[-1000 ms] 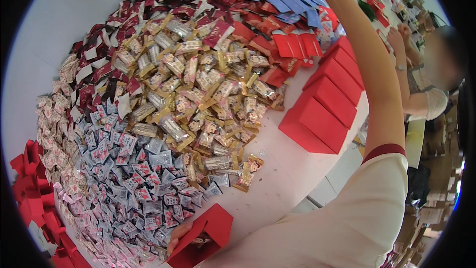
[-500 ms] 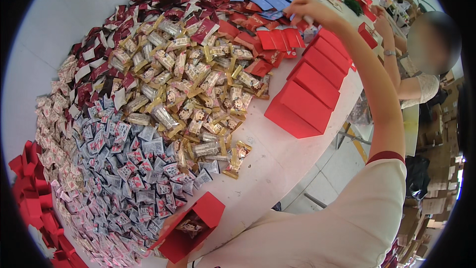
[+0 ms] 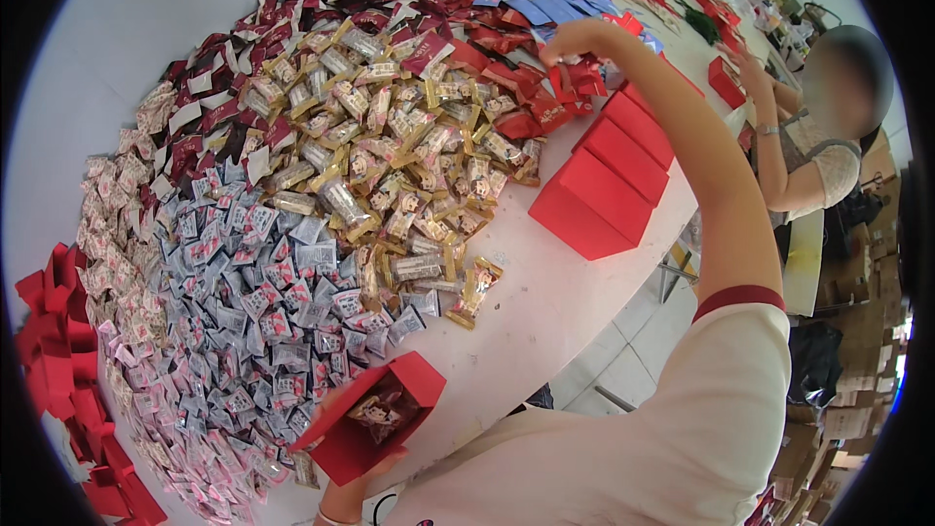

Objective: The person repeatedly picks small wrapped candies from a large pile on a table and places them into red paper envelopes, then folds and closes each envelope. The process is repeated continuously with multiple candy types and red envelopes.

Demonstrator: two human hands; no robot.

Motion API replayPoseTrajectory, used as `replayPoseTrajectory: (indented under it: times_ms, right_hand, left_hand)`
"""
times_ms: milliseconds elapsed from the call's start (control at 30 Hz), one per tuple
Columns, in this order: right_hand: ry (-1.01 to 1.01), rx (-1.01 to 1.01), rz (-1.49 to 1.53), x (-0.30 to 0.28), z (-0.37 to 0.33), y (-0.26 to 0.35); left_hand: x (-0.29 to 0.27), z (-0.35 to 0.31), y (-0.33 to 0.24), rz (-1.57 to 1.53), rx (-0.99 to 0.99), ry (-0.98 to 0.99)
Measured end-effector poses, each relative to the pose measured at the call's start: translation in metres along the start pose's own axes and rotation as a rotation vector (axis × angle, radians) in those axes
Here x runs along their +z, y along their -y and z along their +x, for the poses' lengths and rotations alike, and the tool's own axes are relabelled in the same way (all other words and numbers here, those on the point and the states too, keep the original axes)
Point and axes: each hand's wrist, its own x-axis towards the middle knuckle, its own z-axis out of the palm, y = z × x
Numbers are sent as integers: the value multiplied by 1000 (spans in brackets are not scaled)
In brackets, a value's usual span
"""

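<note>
My left hand (image 3: 382,468) grips a tilted red paper box (image 3: 417,380) low in the view. The box's mouth faces up, and a clear-wrapped snack (image 3: 380,411) lies inside. My right arm reaches far across to the right. The right hand (image 3: 577,39) curls down over glossy red packets (image 3: 581,80), its fingertips partly hidden. It seems to pinch one of them. Blue packets (image 3: 545,5) lie just beyond this hand. Nearer to me, several red boxes (image 3: 599,205) stand in a row. Gold-ended wrapped bars (image 3: 419,166) form a heap between my hands.
Grey-silver sachets (image 3: 282,331), pink sachets (image 3: 185,438), cream packets (image 3: 117,234) and maroon packets (image 3: 224,78) spread over the white table (image 3: 526,331). More red boxes (image 3: 58,360) sit at the left edge. A co-worker (image 3: 808,156) is at the far right, hands near a red box (image 3: 726,83).
My right hand has come down from beside the blue packets onto the red packets, which now sit bunched beneath it. The left hand's box has tipped slightly, and the whole view has shifted a little.
</note>
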Motion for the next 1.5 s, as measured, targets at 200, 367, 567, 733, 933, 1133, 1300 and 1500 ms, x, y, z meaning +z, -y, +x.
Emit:
replayPoseTrajectory:
  times_ms: [200,367,567,733,933,1133,1300,1500]
  right_hand:
    - [-38,-594,496,-14,-145,41]
    - [439,-1054,179,53,-239,125]
    - [239,-1192,423,111,-294,178]
    - [-1135,-1573,233,180,-287,174]
    - [-826,-1586,-96,251,-279,186]
    - [-547,-1330,323,263,-277,172]
    - [-893,-1559,208,259,-270,162]
    - [-490,-1209,-183,251,-290,164]
  left_hand:
    - [-8,-7,-3,-38,407,-650]
    - [-89,49,-108,701,279,-394]
    - [-101,55,-98,-230,372,-543]
    - [-93,25,-78,-789,287,-899]
    - [-77,19,-75,-835,301,-814]
    - [-66,21,-69,-789,205,-828]
    - [-62,24,-61,-781,187,-878]
    - [-54,22,-74,-763,394,-827]
